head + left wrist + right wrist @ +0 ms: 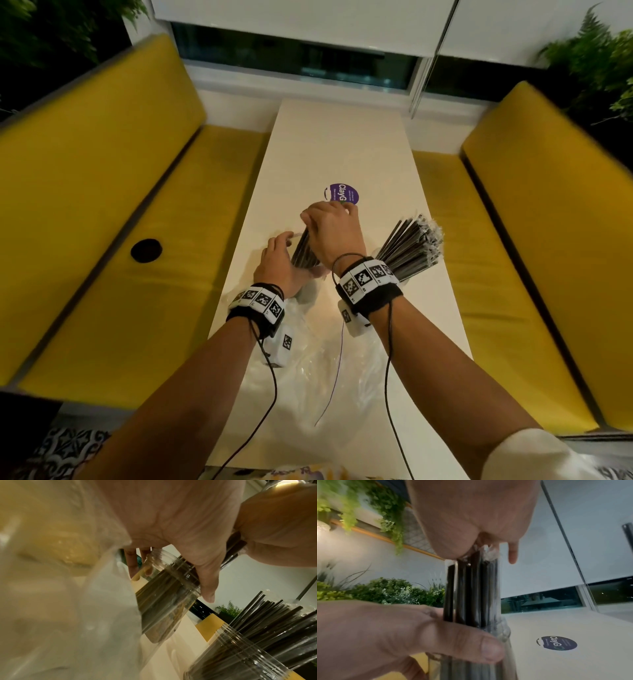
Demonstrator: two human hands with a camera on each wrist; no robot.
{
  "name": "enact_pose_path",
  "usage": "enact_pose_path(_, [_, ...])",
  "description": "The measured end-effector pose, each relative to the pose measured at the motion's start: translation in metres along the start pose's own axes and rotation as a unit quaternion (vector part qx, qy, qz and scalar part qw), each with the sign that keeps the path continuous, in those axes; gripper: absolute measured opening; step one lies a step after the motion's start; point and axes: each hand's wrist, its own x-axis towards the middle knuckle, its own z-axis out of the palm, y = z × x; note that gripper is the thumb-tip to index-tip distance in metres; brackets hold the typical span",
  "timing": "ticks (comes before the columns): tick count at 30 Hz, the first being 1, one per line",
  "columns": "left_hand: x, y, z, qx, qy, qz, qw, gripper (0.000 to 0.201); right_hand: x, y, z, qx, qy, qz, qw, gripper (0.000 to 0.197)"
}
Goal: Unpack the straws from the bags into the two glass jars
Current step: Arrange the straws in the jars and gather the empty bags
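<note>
**Both hands on one jar of black straws; second jar already full**

Left hand was wrapped round a clear glass jar w/ ribbed neck, thumb on one side of the wall, fingers on the far side. Jar stood on the pale, smooth counter, near the middle, tilted a bit toward the person's left. Inside it: a bundle of black straws, long axis roughly vertical, running along the jar's own axis, tops sticking up past the rim. Straws thin, straight, glossy, each in a clear film sleeve, crinkled at the top ends.

Right hand was above the jar, fingers curled down over the straw tops, gripping the bundle from above; thumb pressed against the straws' side.

Second glass jar, same ribbed neck, stood just to the right of the first, apart from it. Its straws were packed full and fanned out, leaning up and away to the right.

Empty clear plastic bag, thin, wrinkled, lay flat on the counter btwn the forearms, near edge. Round purple sticker w/ white lettering sat on the counter beyond the hands. Yellow padded benches ran along both sides.
</note>
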Motion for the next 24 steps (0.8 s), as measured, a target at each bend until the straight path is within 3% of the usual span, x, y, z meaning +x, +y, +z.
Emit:
enact_pose_path(3, [0.002,-0.002,0.002,0.024,0.003,0.004,1.0,0.102,-0.014,-0.007,0.001,-0.019,-0.059,0.037,0.997,0.048])
enact_pose_path(6, [0.003,-0.004,0.002,0.038,0.005,0.013,0.999,0.098,-0.024,-0.005,0.004,0.077,-0.082,0.037,0.993,0.051])
enact_pose_path(12, [0.002,-0.004,0.001,0.047,0.004,0.016,0.999,0.101,-0.03,-0.008,0.0,0.22,0.01,0.075,0.972,0.05])
enact_pose_path(14, [0.002,-0.004,0.001,0.054,0.003,0.018,0.998,0.1,-0.032,-0.011,0.001,0.205,0.021,0.077,0.975,0.056])
enact_pose_path(19, [0.001,-0.006,-0.001,0.079,0.001,0.026,0.997,0.096,-0.04,-0.01,0.004,0.118,-0.087,0.079,0.986,0.092])
enact_pose_path(24, [0.003,-0.004,0.002,0.083,-0.007,0.009,0.997,0.101,-0.027,-0.017,-0.001,0.07,-0.027,0.056,0.996,0.074])
